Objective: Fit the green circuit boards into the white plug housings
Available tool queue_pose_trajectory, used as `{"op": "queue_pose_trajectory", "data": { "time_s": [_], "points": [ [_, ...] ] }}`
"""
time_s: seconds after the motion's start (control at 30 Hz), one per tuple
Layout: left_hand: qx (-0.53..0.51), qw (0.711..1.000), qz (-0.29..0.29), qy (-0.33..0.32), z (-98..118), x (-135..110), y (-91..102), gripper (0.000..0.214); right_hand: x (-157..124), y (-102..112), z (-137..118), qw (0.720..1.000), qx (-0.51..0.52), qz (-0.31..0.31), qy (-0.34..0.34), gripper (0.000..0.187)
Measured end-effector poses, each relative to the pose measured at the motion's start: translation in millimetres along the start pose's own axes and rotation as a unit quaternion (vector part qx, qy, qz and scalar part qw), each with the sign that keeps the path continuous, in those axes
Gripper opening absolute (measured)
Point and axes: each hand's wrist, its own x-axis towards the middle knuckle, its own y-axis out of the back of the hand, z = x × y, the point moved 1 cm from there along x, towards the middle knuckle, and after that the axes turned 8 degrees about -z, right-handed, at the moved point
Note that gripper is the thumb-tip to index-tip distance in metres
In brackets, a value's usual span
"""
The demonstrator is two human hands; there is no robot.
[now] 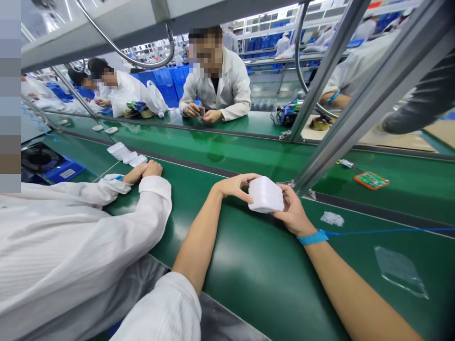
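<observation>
Above the green work surface I hold a rounded white plastic casing between both hands. Faint bands run across it, and I cannot tell if it is one piece or several nested together. My left hand grips its left side, the thumb on the near face and the fingers behind. On the right side, my right hand is closed on it, with fingers at the upper edge and thumb below. A blue wrist strap with a blue cord is on my right wrist.
Small translucent pieces and a clear plastic bag lie to the right. An orange-framed circuit board lies beyond the dark rail. A metal post slants ahead. To the left are a co-worker's hands and white casings.
</observation>
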Motion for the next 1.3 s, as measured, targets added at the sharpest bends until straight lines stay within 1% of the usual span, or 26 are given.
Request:
{"op": "queue_pose_trajectory", "data": {
  "time_s": [0.07,0.17,0.23,0.27,0.3,0.37,0.43,0.53,0.6,0.67,0.8,0.93,1.0,1.07,1.1,1.17,1.23,1.3],
  "points": [
    [0.074,0.997,-0.010,-0.002,13,0,-0.4,0.096,1,1,3,1.000,0.019,0.009,0.000,0.064],
    [0.174,0.984,-0.010,0.029,34,1,-7.1,0.119,1,2,5,0.999,0.047,0.026,-0.010,0.064],
    [0.255,0.965,0.003,0.064,45,3,-14.8,0.132,2,2,4,0.996,0.072,0.046,-0.025,0.063],
    [0.299,0.951,0.010,0.083,49,5,-18.9,0.133,2,2,3,0.995,0.083,0.055,-0.032,0.063],
    [0.340,0.935,0.018,0.100,53,7,-22.9,0.131,2,2,3,0.993,0.091,0.062,-0.036,0.062],
    [0.403,0.907,0.031,0.122,58,11,-29.2,0.118,2,1,1,0.993,0.092,0.070,-0.038,0.061],
    [0.437,0.890,0.028,0.129,61,14,-32.2,0.101,2,0,0,0.995,0.067,0.065,-0.032,0.061],
    [0.466,0.872,0.003,0.150,64,13,-30.7,0.076,1,-4,0,0.999,0.010,0.032,-0.023,0.060],
    [0.484,0.858,-0.013,0.170,63,12,-27.9,0.068,0,-5,2,0.999,-0.023,0.002,-0.022,0.058],
    [0.505,0.844,-0.025,0.178,60,12,-25.6,0.066,0,-6,5,0.998,-0.065,-0.009,-0.019,0.058],
    [0.542,0.822,-0.035,0.168,51,15,-25.3,0.064,0,-6,7,0.984,-0.176,0.032,-0.003,0.058],
    [0.546,0.816,-0.027,0.190,45,18,-25.2,0.065,2,-10,2,0.972,-0.232,0.023,0.005,0.055],
    [0.536,0.817,-0.018,0.212,44,18,-23.5,0.064,5,-12,0,0.967,-0.253,0.018,0.006,0.055],
    [0.531,0.818,-0.007,0.220,44,16,-23.2,0.062,8,-14,-2,0.960,-0.279,0.024,0.009,0.056],
    [0.534,0.817,0.000,0.215,43,13,-24.4,0.060,8,-15,-3,0.954,-0.297,0.026,0.012,0.056],
    [0.553,0.813,0.023,0.182,38,6,-29.2,0.055,6,-19,-8,0.936,-0.349,0.030,0.022,0.057],
    [0.578,0.804,0.072,0.121,26,-5,-33.8,0.045,4,-24,-14,0.909,-0.415,0.026,0.036,0.059],
    [0.605,0.785,0.128,0.038,8,-15,-33.5,0.047,4,-26,-17,0.872,-0.486,0.006,0.060,0.067]
  ]
}}
